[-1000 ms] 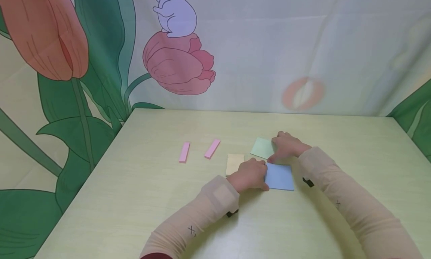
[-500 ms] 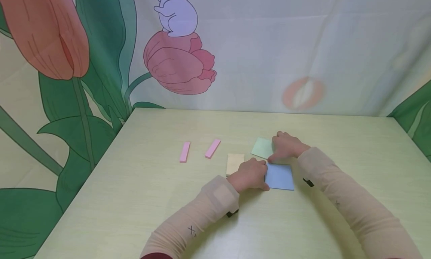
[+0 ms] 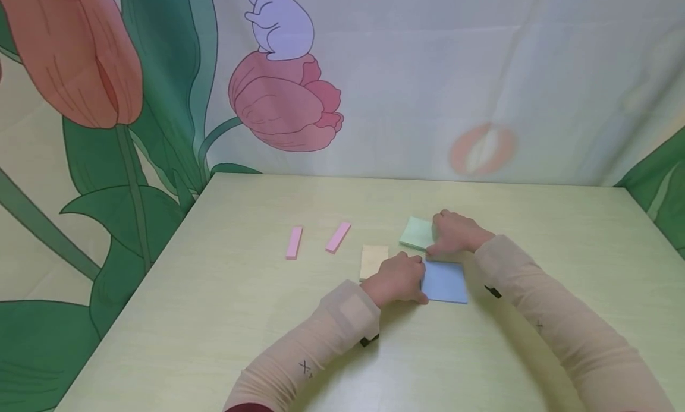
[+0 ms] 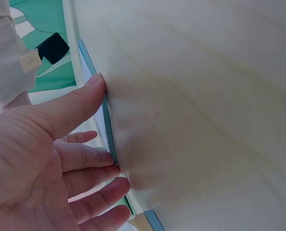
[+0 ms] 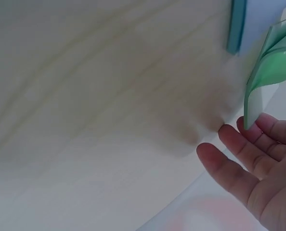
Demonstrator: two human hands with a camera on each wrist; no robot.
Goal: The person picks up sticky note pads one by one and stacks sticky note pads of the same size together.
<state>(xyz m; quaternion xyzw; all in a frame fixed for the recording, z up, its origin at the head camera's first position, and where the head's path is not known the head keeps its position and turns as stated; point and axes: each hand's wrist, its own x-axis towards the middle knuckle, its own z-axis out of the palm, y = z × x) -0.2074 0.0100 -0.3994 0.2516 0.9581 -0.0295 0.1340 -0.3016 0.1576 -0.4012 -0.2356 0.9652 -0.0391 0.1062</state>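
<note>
pale table (image 3: pixel 187 317), left hand (image 3: pixel 397 279) splayed against blue pad (image 3: pixel 446 282)

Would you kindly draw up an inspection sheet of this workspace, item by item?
Surface: light table with faint wood grain.
Job's things: blue pad; green sticky note pad, a sheet curling up in the right wrist view.
Clutter: pale yellow pad beside the left hand; two pink strips farther left.
Hands: left has thumb and fingers at the blue pad's edges; right hand holds the green one.
Cables: nothing seen.
Surroundings: tulip-print backdrop behind the table.
</note>
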